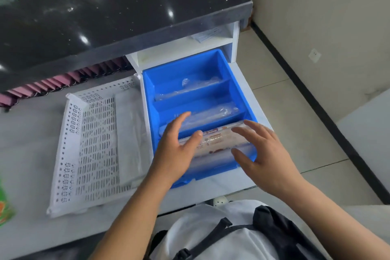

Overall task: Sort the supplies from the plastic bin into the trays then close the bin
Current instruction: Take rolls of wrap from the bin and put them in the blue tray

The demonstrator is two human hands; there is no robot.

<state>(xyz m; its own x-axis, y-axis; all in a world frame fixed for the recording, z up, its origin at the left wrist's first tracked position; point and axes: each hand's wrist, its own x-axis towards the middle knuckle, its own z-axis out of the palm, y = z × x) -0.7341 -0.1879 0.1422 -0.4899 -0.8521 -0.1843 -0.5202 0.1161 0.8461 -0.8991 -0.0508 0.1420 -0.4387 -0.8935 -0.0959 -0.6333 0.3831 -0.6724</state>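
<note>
where the view begins, nearest the camera: white garment with black straps [221,236] at the person's front, both bare forearms reaching forward over it.
item: left hand [176,152], fingers straight and spread, palm down over the near-left part of the blue tray [236,82]; thumb touching a printed packet [219,138]; gripping nothing.
item: right hand [261,150], fingers straight and loosely spread, hovering at the packet's right end; whether it touches cannot be told.
item: printed packet, long, pale wrap with red-brown markings, lying crosswise in the tray's nearest compartment, between the two hands.
item: blue tray, three crosswise compartments, standing on a white counter [31,148] at its right end. middle compartment holds a clear-wrapped long bundle [209,115]; far compartment holds another clear-wrapped bundle [185,88].
item: white perforated tray [92,143], just left of the blue tray, with white flat packs [128,133] lying along its right side.
item: green packaging [5,207], at the far left edge, blurred.
item: row of pink-edged items [63,80], under a dark shelf.
item: dark speckled stone shelf [118,12], above and behind the trays.
item: white cubby [211,38] beneath it, holding papers.
</note>
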